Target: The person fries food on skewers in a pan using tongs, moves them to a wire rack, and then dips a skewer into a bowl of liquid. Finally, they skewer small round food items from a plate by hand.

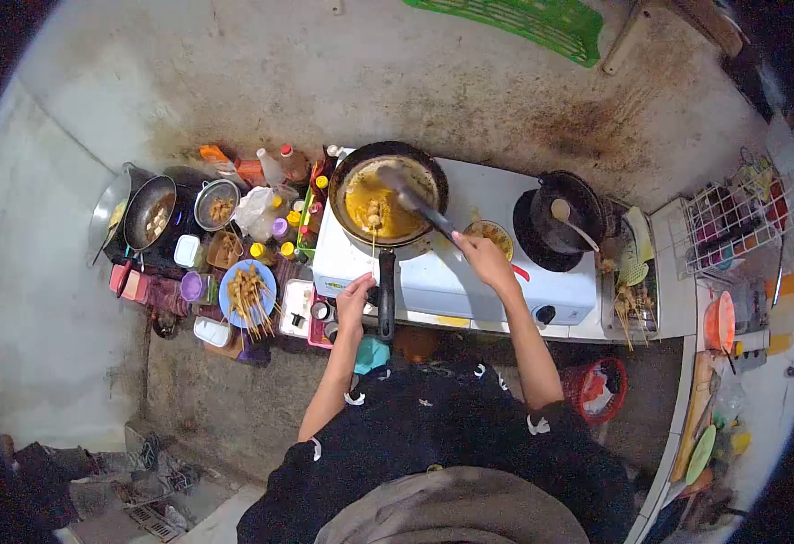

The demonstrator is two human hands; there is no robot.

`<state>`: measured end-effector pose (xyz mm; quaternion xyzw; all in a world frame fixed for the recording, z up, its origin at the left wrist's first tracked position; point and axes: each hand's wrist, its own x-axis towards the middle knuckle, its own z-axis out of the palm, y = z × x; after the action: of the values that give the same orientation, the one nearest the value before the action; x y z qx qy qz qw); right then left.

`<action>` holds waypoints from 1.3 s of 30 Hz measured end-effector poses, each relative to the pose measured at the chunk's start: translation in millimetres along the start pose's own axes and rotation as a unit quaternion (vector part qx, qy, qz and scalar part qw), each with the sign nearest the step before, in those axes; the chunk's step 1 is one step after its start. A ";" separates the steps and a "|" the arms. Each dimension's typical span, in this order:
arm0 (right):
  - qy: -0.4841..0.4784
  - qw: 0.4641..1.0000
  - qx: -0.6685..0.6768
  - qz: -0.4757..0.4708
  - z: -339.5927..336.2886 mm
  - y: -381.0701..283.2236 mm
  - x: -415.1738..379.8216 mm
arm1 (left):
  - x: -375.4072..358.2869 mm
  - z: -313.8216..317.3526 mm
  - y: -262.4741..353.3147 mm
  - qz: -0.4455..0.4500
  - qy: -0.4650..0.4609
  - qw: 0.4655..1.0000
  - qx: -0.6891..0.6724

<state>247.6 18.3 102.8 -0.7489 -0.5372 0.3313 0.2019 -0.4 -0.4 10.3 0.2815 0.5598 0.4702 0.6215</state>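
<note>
head cam looking straight down at a person cooking at a white two-burner stove point(469, 272). the right hand point(480, 254) is stretched forward over the stove top, arm nearly straight from the elbow, wrist angled toward the upper left. its fingers are wrapped around the end of a dark spatula point(415, 201), closed tight on the handle, and the blade end sits down in the frying pan point(388, 192). the pan is on the left burner, full of yellow-orange oil or sauce, with a couple of skewers of small round pieces point(375, 216) lying in it.

the left hand point(354, 299) is lower, at the front left edge of the stove, right beside the pan's long black handle point(385, 295) that points back toward the body. forearm comes up from the bottom, bent at the elbow. can't really tell if the fingers are touching the handle or just hanging next to it, they look loosely curled together, not spread.

on the right burner there's a black pot point(567, 213) with a ladle in it. a small bowl point(489, 238) of something yellow sits between the burners, just past the right hand. off to the left on the floor level counter: a blue plate point(247, 295) of skewers, a wok point(148, 213) with pieces in it, and a bunch of sauce bottles point(284, 168).
</note>
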 end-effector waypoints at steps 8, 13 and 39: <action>-0.032 0.998 -0.052 0.000 -4.5 4.9 1.9 | 0.3 -0.4 0.4 -0.002 -0.009 1.000 -0.001; -0.067 0.998 0.005 0.008 -18.9 -3.7 -7.8 | 5.3 -1.1 -4.2 -0.008 -0.002 1.000 -0.012; -0.079 0.996 0.031 0.026 -17.4 7.8 -8.2 | 4.2 -1.4 -5.8 -0.006 0.003 1.000 -0.003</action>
<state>263.5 8.9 112.1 -0.7278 -0.5211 0.4109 0.1730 -0.5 0.8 3.1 0.2745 0.5619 0.4692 0.6235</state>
